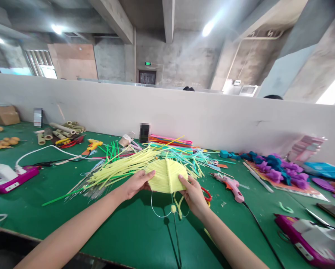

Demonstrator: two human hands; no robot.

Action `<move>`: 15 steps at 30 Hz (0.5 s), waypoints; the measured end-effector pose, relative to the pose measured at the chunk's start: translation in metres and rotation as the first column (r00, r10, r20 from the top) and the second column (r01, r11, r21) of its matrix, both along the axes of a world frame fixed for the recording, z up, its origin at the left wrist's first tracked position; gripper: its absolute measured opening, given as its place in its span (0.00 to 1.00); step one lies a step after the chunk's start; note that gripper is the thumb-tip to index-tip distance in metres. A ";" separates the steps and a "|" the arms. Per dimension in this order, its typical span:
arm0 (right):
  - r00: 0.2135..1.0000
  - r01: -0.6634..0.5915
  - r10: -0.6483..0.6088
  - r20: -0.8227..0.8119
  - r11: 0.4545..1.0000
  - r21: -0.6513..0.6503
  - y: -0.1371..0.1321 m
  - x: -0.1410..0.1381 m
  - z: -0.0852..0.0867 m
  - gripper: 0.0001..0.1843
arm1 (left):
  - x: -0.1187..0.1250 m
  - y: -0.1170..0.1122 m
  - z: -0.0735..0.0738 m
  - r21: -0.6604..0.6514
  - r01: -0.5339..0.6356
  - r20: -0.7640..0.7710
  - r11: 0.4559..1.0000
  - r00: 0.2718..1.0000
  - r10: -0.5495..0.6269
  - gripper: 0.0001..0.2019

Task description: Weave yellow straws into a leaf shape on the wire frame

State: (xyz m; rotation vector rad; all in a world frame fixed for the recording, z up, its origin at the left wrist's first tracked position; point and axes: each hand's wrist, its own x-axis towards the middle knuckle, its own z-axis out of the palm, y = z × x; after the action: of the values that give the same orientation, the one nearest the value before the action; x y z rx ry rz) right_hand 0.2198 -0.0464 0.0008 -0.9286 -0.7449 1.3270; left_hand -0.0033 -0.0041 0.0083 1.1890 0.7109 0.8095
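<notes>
Between my two hands is a pale yellow leaf shape made of pipe cleaners (160, 177), with a raised rib down its middle. My left hand (139, 183) pinches its left edge, thumb on top. My right hand (193, 192) grips the right edge the same way; the fingers underneath are hidden. A thin dark stem (176, 228) runs down from the leaf towards me, with a small yellow knob (173, 209) on it. A white thread (156, 213) loops below the leaf. Behind it lies a heap of loose yellow pipe cleaners (114, 170).
A pink glue gun (234, 189) lies to the right, its cord running towards me. Purple and teal fuzzy pieces (282, 168) sit farther right. Magenta power strips (14, 181) stand at both sides. Bamboo tubes (62, 130) and a yellow glue gun (94, 145) are back left, before a white partition (100, 106).
</notes>
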 end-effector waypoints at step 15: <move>0.995 0.086 -0.084 0.045 0.996 -0.038 0.000 0.003 -0.004 0.13 | 0.001 0.007 -0.003 -0.151 -0.117 0.044 0.982 0.991 0.124 0.23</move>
State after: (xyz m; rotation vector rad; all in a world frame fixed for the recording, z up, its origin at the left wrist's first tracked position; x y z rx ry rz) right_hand 0.2223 -0.0467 -0.0037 -1.0131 -0.7069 1.2541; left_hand -0.0028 0.0030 0.0057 0.9947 0.7914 0.8704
